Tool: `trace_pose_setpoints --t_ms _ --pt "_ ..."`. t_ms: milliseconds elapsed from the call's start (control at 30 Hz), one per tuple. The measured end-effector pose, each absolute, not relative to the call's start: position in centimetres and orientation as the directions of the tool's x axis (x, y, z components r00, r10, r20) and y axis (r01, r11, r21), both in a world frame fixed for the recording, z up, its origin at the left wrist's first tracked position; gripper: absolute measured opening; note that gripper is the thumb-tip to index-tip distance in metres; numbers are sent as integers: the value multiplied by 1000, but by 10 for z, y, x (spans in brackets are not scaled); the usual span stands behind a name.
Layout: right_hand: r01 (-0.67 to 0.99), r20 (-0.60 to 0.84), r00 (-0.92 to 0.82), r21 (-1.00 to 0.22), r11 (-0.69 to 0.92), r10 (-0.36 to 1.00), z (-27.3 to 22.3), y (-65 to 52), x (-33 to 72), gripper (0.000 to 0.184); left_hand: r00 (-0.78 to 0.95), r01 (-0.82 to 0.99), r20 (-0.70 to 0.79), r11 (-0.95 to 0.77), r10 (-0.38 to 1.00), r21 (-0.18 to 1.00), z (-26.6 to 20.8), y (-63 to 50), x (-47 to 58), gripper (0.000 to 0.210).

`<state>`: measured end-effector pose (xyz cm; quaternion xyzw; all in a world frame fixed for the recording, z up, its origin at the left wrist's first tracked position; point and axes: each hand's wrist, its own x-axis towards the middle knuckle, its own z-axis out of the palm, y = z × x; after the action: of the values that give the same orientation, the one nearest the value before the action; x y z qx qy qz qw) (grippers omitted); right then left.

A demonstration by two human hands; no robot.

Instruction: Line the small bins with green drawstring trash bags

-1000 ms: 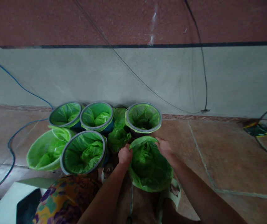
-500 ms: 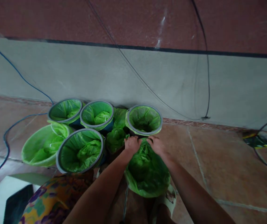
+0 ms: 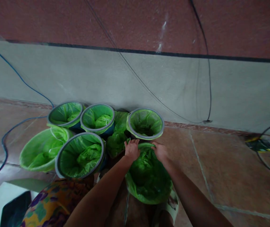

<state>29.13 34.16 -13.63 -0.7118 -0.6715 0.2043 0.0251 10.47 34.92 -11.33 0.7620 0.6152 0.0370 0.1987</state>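
Thin, crinkled, glossy green plastic bag (image 3: 149,179) under both hands; 5 bins (image 3: 145,123) wear the same shiny film under smooth grey rims. Floor tiles (image 3: 231,164) slightly glossy, wall (image 3: 101,75) matt, rough plaster.

Brown tiled floor (image 3: 231,164), six green-lined bins (image 3: 80,154) clustered on it, blue cable (image 3: 6,138)
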Motion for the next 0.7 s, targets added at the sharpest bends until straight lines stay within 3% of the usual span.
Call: trace_pose_setpoints --t_ms 100,200,300,400,500,600,700 --pt "919 -261 219 -268 -289 940 -138 314 296 28 142 900 -151 -64 978 431 -107 338 89 68" --pt "865 -287 378 -229 -446 880 -145 277 297 33 42 861 -142 36 989 507 -106 329 72 62" --pt "835 -247 440 -240 -495 863 -148 253 292 40 24 848 -149 59 989 527 -108 325 64 46" --pt "856 -95 383 -336 -392 919 -143 260 282 46 73 865 -155 15 985 502 -111 328 70 37" --pt "892 -43 180 -413 -182 983 -135 290 273 41 148 890 -152 -65 977 450 -115 334 80 34" --pt "920 -114 6 -388 -50 993 -136 317 268 37 232 910 -187 -145 954 388 -117 339 85 30" --pt "940 -248 -33 -336 -54 968 -148 328 270 36 239 936 -265 -149 934 320 -119 339 82 27"
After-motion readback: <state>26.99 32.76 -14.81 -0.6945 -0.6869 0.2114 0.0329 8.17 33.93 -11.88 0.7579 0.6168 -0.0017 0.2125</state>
